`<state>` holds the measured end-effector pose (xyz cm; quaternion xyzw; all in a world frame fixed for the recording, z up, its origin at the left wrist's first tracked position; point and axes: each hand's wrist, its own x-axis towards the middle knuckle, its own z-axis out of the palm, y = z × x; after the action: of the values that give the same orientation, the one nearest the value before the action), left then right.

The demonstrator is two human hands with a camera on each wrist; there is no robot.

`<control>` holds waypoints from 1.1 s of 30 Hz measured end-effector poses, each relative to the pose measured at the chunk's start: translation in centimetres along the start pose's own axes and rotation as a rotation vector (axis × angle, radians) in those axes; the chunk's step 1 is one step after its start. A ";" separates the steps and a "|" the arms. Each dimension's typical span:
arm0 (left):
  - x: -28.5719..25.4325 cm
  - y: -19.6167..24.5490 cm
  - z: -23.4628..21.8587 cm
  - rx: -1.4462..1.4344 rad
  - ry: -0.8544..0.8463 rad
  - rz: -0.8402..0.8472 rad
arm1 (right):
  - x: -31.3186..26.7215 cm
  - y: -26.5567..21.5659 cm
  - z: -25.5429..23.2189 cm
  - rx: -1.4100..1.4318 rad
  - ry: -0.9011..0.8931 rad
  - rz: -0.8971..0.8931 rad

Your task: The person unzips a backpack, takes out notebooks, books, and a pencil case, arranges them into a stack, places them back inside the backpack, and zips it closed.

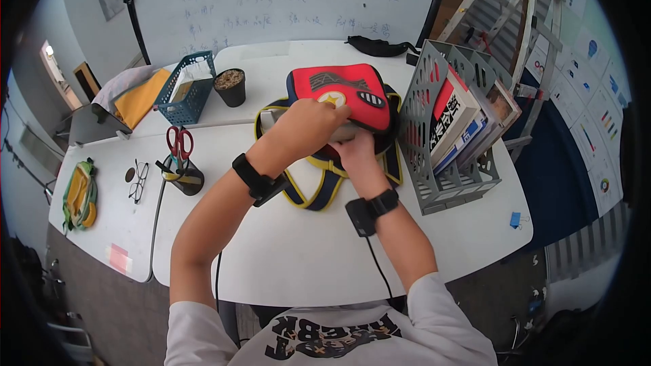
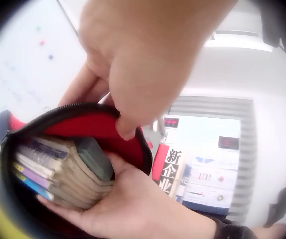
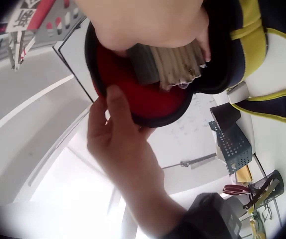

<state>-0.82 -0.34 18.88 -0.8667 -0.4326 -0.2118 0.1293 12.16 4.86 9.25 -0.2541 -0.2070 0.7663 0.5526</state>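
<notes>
A red and navy backpack (image 1: 369,78) with yellow-edged straps stands on the white table, unzipped at the top. My left hand (image 1: 308,125) pinches the rim of its raised red flap, thumb on the red lining (image 2: 91,124) and fingers outside. Inside the opening, my right hand (image 2: 133,201) grips a stack of small, worn booklets (image 2: 81,181), thumb on one side and fingers on the other. A dark grey-green block-like item (image 2: 94,158) lies against the stack beside the thumb. In the head view, the flap and hands mostly hide the contents.
A grey file rack (image 1: 424,122) with books stands close right of the backpack. To the left are a potted plant (image 1: 232,93), a blue basket (image 1: 188,105) and a pen holder (image 1: 186,181) with scissors. Glasses (image 1: 139,181) and a green pouch (image 1: 81,196) lie farther left.
</notes>
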 end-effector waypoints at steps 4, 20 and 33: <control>-0.7 -0.7 0.7 -0.017 -0.077 -0.178 | 2.5 2.9 -2.1 0.069 0.013 -0.057; -1.3 -0.3 4.5 -0.085 -0.127 -0.177 | 8.7 5.4 -6.2 -0.190 0.078 0.017; -4.8 -10.2 13.5 -0.570 0.281 -0.562 | -2.3 -3.7 -2.3 -2.054 -0.592 -0.994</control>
<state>-8.16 7.88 5.22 -0.6790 -0.5542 -0.4661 -0.1206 16.88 3.89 10.05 -0.2836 -0.9234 -0.0304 0.2570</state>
